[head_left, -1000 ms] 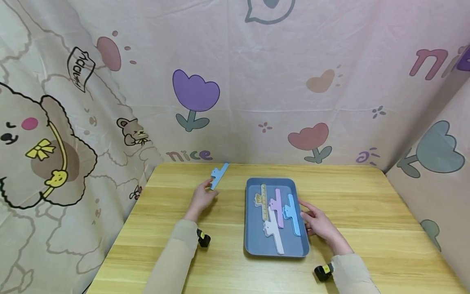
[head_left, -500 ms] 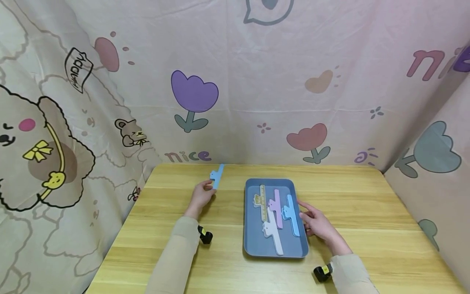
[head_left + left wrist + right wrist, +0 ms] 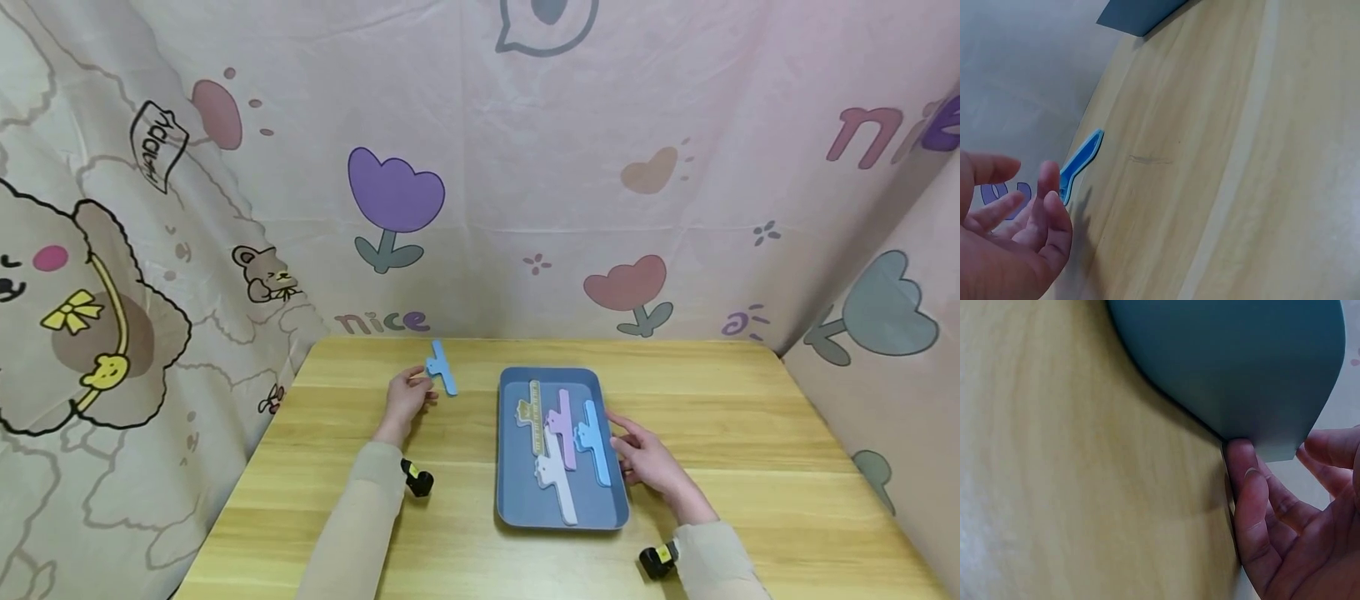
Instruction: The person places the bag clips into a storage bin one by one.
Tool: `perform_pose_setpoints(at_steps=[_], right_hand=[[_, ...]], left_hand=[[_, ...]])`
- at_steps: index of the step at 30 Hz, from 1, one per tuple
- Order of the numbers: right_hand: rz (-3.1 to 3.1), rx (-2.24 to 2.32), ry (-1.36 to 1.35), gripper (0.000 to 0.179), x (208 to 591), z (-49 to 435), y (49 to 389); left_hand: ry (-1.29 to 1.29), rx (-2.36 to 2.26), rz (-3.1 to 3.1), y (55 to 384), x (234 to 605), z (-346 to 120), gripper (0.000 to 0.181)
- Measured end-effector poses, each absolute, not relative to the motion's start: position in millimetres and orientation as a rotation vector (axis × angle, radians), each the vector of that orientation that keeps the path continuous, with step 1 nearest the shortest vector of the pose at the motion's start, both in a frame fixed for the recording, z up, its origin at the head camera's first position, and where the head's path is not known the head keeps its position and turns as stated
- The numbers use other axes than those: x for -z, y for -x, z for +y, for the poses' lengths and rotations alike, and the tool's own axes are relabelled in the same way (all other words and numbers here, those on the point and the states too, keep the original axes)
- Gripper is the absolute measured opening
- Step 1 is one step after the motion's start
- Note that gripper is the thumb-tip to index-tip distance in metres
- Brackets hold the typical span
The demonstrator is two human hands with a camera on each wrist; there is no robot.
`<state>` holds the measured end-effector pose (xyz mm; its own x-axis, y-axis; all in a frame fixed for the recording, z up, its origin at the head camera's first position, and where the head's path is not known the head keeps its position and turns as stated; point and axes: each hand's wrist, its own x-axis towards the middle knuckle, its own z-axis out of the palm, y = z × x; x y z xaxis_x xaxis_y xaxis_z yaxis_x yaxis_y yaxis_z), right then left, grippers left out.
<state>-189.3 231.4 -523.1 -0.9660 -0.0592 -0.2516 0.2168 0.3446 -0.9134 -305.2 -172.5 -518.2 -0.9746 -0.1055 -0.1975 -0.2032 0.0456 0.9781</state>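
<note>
A light blue bag clip (image 3: 443, 367) lies on the table near its back edge, left of the tray. My left hand (image 3: 407, 398) is beside its handle, fingers loosely bent. In the left wrist view a gap shows between thumb and fingers; the fingers hide part of the clip (image 3: 1082, 159), and whether they touch it I cannot tell. My right hand (image 3: 651, 458) rests against the right wall of the blue-grey tray (image 3: 516, 508). In the right wrist view its fingertips touch the tray's outer wall (image 3: 1229, 369).
Inside the tray lie a clear clip with gold markings (image 3: 536, 417), a pink clip (image 3: 567, 429), another blue clip (image 3: 597, 446) and a white clip (image 3: 557, 483), which touches or overlaps its neighbours. A printed curtain (image 3: 495, 167) hangs behind the wooden table (image 3: 750, 433).
The blue clip beside my left hand has turned, its far end swinging left and its near end right. My left hand has shifted slightly left. My right hand stays at the tray.
</note>
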Motion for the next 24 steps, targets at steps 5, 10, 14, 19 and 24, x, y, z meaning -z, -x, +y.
perform_pose_setpoints(at_steps=[5, 10, 14, 19, 24], right_hand=[[2.358, 1.677, -0.138, 0.051, 525, 231, 189], [2.359, 1.684, -0.131, 0.051, 526, 231, 190], [2.359, 1.684, -0.124, 0.051, 527, 231, 191], [2.359, 1.684, -0.128, 0.052, 526, 232, 191], [2.357, 1.678, -0.147, 0.052, 525, 231, 190]], left_hand=[[0.307, -2.11, 2.166, 309, 521, -174, 0.052], [0.293, -2.112, 2.129, 314, 520, -173, 0.048], [0.281, -2.074, 2.119, 315, 519, -172, 0.047], [0.273, -2.033, 2.12, 316, 519, -172, 0.051], [0.264, -2.009, 2.119, 318, 521, -171, 0.056]])
